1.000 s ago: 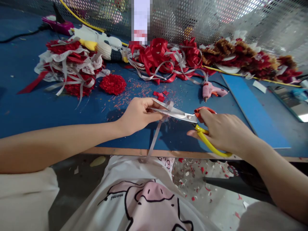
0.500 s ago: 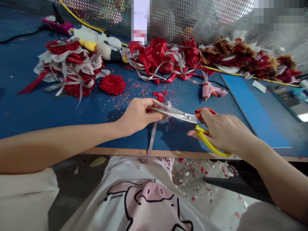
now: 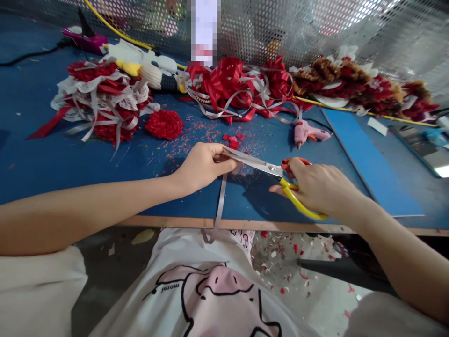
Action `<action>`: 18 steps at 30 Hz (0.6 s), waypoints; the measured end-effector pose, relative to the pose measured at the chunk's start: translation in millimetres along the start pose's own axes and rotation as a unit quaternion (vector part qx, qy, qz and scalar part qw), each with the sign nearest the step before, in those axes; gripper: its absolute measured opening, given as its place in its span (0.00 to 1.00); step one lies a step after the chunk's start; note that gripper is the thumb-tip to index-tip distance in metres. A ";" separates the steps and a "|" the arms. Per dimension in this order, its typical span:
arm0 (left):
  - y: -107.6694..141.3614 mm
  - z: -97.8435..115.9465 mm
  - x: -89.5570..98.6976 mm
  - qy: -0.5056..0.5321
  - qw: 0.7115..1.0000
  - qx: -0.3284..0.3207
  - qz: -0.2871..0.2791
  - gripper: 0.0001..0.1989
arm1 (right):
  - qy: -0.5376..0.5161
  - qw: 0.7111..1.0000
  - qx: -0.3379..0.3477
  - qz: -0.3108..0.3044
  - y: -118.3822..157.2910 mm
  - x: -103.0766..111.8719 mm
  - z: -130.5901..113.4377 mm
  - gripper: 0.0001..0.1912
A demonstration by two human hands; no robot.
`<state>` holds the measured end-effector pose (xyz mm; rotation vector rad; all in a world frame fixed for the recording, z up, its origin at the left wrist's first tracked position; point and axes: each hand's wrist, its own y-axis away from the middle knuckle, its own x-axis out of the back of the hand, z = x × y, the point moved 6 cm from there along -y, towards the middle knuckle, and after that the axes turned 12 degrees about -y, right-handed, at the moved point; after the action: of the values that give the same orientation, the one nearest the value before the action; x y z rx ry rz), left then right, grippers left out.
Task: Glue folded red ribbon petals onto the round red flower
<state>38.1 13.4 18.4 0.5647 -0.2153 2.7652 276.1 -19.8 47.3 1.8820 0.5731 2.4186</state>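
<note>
My left hand (image 3: 205, 167) pinches a narrow grey ribbon (image 3: 220, 201), which hangs down over the table's front edge onto the lap. Scissors (image 3: 257, 163) with one red and one yellow handle are in my right hand (image 3: 324, 189). Their blades are nearly closed, with the tips at the left fingertips. Just beyond the blades lie small red ribbon scraps (image 3: 232, 140). A ruffled red flower (image 3: 164, 124) rests on the blue table (image 3: 52, 159), up and left of my left hand.
Red and grey ribbons (image 3: 224, 84) are heaped at the back. A pink glue gun (image 3: 307, 133) lies right of centre, beside a light blue board (image 3: 372, 159). Red and white rosettes (image 3: 101, 98) are piled at left, brown and red ones (image 3: 361, 84) at back right.
The scissor blades have closed and shifted slightly left with my right hand. The short ribbon end that stood beyond the blades no longer shows there. My left hand has barely moved.
</note>
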 end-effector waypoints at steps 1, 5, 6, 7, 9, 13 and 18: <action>-1.0 -1.7 -1.1 -0.009 1.000 0.011 -0.006 0.08 | -0.002 1.000 -0.001 -0.002 -1.3 -0.3 0.6 0.43; -3.9 -6.8 -4.6 -0.040 0.997 0.049 -0.033 0.05 | -0.044 0.999 -0.004 0.001 -5.2 -0.2 8.0 0.42; -4.2 -6.9 -4.6 -0.046 0.997 0.053 -0.035 0.05 | -0.065 0.998 -0.006 0.008 -5.9 0.8 10.6 0.41; -4.3 -6.6 -4.4 -0.050 0.996 0.056 -0.037 0.05 | -0.087 0.996 -0.012 0.020 -6.7 2.8 13.2 0.40; -3.9 -5.1 -3.7 -0.055 0.996 0.053 -0.037 0.05 | -0.126 0.989 -0.037 0.062 -8.2 10.2 17.9 0.38; -3.5 -3.4 -4.2 -0.051 0.997 0.038 -0.038 0.06 | -0.163 0.966 -0.105 0.169 -15.1 32.4 19.4 0.29; -4.5 -5.2 -5.2 -0.001 0.999 0.032 -0.037 0.06 | -0.225 0.945 -0.042 0.235 -51.8 56.2 4.1 0.18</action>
<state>42.2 17.3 12.0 0.5809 -0.1038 2.7088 254.2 43.1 85.0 2.6528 -0.0112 2.0452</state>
